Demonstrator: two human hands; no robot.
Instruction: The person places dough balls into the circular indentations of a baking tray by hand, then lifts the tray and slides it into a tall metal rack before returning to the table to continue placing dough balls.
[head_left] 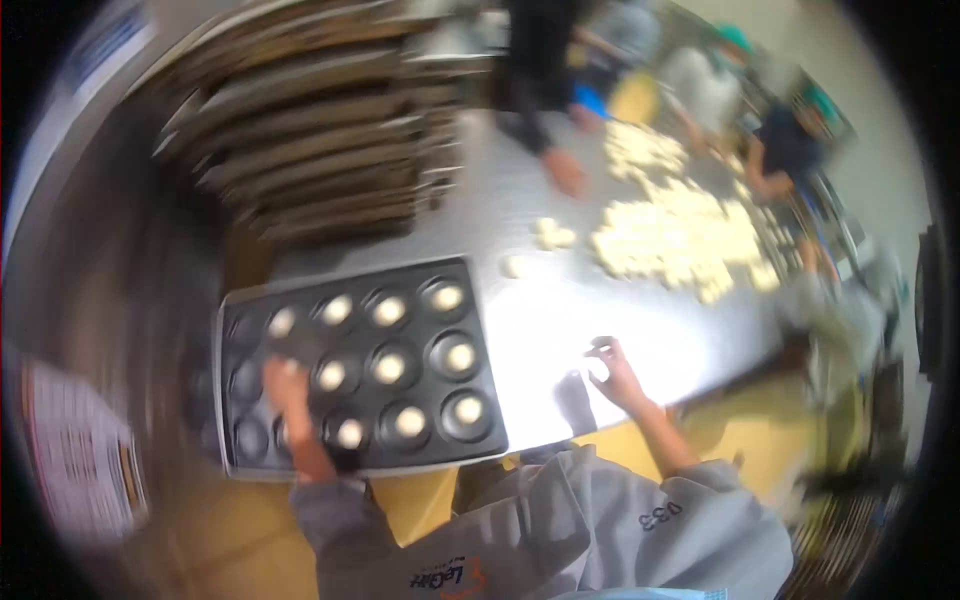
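A dark baking tray (350,280) with rows of round wells lies at the left of the metal table. Pale dough balls (389,311) sit in most of the wells; those at the left end hold none. My left hand (288,388) reaches over the tray's left part, its fingers closed around a dough ball at a well; motion blurs the fingertips. Over the bright table to the right of the tray, my right hand (620,378) is raised with thumb and fingers curved apart. The white patch between them looks like table glare.
Many dough pieces (680,235) are heaped on the metal table (530,330), with a few loose ones nearer the tray. Stacked trays (320,130) rise behind my tray. A co-worker's hand (565,172) rests at the far side. Other people work around the table's far right.
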